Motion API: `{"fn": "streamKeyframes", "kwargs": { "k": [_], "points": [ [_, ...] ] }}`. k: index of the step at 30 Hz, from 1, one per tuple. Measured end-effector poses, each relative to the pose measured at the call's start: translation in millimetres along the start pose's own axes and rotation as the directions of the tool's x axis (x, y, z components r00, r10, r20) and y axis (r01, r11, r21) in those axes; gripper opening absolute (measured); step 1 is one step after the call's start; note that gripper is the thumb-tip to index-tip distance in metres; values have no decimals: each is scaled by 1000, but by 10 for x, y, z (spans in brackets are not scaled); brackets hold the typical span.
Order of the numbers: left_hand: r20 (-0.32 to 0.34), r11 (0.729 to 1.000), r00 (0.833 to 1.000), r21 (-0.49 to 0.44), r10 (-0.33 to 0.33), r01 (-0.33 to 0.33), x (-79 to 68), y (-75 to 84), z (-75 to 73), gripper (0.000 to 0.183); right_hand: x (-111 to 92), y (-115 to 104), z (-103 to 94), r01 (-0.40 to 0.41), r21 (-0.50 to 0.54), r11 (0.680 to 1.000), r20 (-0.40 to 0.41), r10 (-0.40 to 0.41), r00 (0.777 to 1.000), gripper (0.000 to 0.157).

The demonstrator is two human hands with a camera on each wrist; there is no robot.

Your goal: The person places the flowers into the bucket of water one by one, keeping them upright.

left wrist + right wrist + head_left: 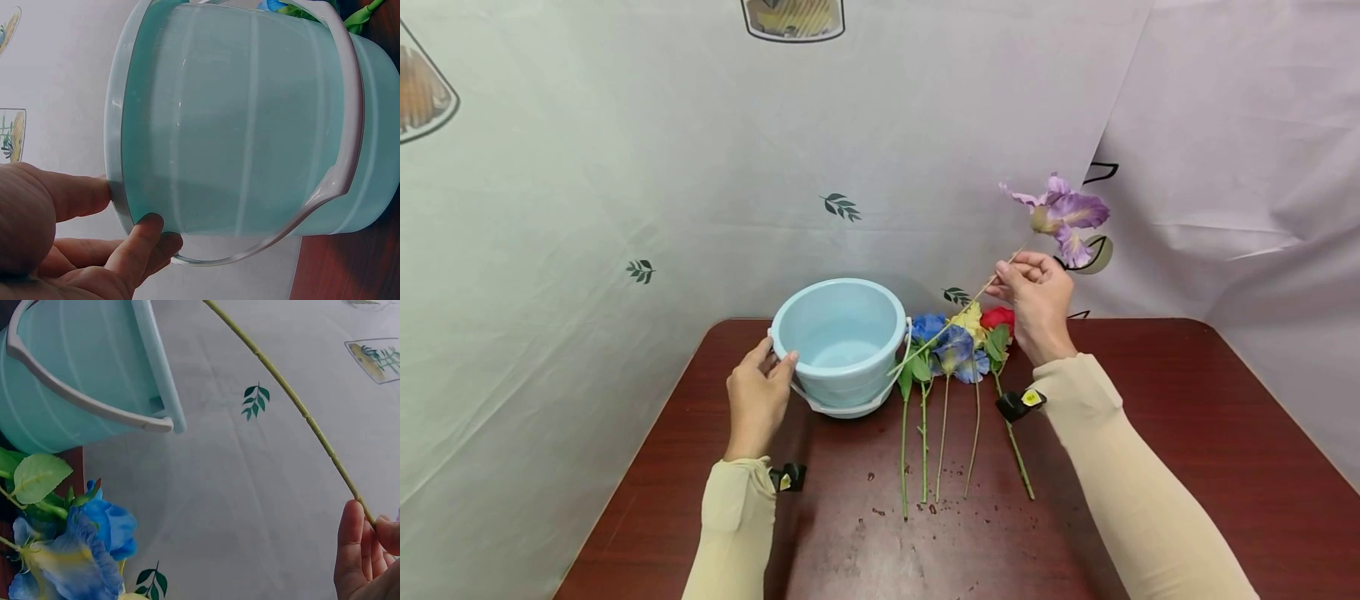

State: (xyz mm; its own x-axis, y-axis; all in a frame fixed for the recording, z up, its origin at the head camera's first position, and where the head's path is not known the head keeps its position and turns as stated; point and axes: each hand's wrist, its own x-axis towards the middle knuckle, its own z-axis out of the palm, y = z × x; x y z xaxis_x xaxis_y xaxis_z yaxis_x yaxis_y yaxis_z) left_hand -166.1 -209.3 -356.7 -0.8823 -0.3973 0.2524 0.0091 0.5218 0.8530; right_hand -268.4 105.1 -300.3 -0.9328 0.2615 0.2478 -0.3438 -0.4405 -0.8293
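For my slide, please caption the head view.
Left hand holds a blue bucket; right hand holds a long-stemmed purple flower.

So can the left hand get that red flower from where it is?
Probably not easily: the left hand holds the light blue bucket, and that bucket plus the blue flowers lie between hand and red flower.

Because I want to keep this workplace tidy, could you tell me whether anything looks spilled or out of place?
Small dark specks, perhaps drops or crumbs, are scattered on the table near the ends of the flower stems; they look untidy on its smooth surface. The bucket looks undamaged.
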Motion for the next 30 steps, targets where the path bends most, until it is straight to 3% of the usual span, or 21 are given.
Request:
{"fn": "streamKeyframes", "kwargs": {
  "k": [13,30],
  "points": [
    [-17,1000,1000,-3,21,-21,-2,-12,-4,53,17,-7,247,62,26,998,59,-63,996,13],
    [-3,1000,1000,-20,11,-11,1,-17,-16,54,22,48,475,60,21,998,61,-61,996,17]
  ]
}}
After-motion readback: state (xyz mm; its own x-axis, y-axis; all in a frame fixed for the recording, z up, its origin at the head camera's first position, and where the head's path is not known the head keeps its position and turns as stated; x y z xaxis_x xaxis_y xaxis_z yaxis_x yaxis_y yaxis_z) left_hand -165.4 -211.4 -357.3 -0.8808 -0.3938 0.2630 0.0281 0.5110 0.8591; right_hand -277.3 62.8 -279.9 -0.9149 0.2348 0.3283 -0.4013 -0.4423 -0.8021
